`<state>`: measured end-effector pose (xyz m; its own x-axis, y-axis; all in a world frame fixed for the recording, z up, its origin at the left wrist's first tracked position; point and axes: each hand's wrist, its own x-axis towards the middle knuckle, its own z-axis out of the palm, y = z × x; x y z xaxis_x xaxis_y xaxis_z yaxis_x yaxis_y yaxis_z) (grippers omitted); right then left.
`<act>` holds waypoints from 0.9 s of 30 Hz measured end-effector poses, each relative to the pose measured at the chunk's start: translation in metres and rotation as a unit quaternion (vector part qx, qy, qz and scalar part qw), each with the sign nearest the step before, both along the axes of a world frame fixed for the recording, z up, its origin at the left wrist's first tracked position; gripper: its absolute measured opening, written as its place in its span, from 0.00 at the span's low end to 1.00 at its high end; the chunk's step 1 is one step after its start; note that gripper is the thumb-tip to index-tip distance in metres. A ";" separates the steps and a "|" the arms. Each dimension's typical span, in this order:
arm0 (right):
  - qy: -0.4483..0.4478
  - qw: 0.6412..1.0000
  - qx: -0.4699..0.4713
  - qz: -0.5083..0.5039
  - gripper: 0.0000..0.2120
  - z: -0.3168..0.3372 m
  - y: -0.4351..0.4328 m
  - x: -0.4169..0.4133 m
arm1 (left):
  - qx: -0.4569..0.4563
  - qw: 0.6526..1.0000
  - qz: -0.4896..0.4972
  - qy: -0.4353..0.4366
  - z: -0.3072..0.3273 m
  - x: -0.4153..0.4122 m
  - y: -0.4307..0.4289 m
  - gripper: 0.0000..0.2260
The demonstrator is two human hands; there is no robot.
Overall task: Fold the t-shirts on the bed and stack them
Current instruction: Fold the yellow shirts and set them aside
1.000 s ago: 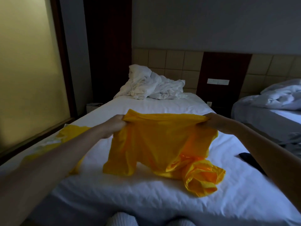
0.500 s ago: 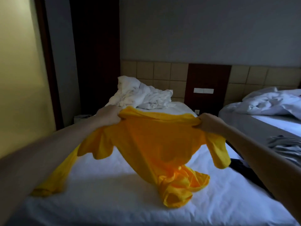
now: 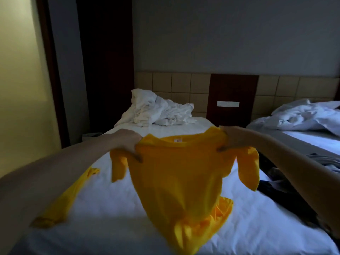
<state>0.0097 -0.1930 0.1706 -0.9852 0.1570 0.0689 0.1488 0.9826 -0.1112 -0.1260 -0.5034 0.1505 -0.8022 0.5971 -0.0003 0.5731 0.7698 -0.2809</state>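
Upright, collar up — yellow t-shirt [image 3: 180, 173] hangs lengthwise, left hand [image 3: 128, 142] and right hand [image 3: 231, 138] gripping shoulders.

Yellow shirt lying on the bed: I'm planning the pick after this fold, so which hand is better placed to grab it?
Left hand, probably: the lying shirt is on the left of the bed, just below that forearm. The right hand is across the held t-shirt. Both grip its shoulders.
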 end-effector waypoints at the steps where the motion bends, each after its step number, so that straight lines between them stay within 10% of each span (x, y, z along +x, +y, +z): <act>1: -0.031 0.995 0.090 -0.027 0.26 -0.003 0.000 0.001 | 0.023 0.999 0.006 0.045 -0.002 -0.002 0.000 0.16; 5: 0.198 0.972 0.096 -0.083 0.09 0.002 -0.006 0.001 | 0.342 0.927 0.005 0.153 0.017 -0.011 -0.001 0.10; 12: 0.313 0.924 -0.220 -0.015 0.13 0.020 -0.004 -0.010 | 0.594 0.798 -0.088 -0.046 0.045 -0.012 -0.008 0.13; 14: 0.300 0.934 -0.194 0.007 0.12 0.023 -0.002 -0.011 | 0.552 0.825 -0.083 -0.089 0.050 -0.009 -0.011 0.02; 16: 0.189 0.976 -0.103 0.008 0.14 0.021 -0.001 -0.008 | 0.301 0.950 -0.036 -0.071 0.048 -0.008 -0.017 0.18; 18: 0.080 0.997 0.009 -0.015 0.25 0.012 0.000 -0.006 | 0.118 0.993 0.004 0.022 0.037 -0.012 -0.023 0.19; 22: 0.088 0.991 0.101 -0.028 0.18 -0.002 -0.004 -0.014 | 0.247 0.969 0.000 0.032 0.025 -0.017 -0.021 0.15; 27: 0.107 0.986 -0.123 -0.019 0.08 -0.004 -0.002 -0.021 | 0.450 0.882 -0.062 -0.128 0.015 -0.013 -0.023 0.15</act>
<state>-0.0109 -0.1954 0.1670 -0.9456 0.2306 0.2294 0.1315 0.9161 -0.3787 -0.1391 -0.5262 0.1658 -0.7731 0.5307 0.3473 0.6247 0.5423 0.5619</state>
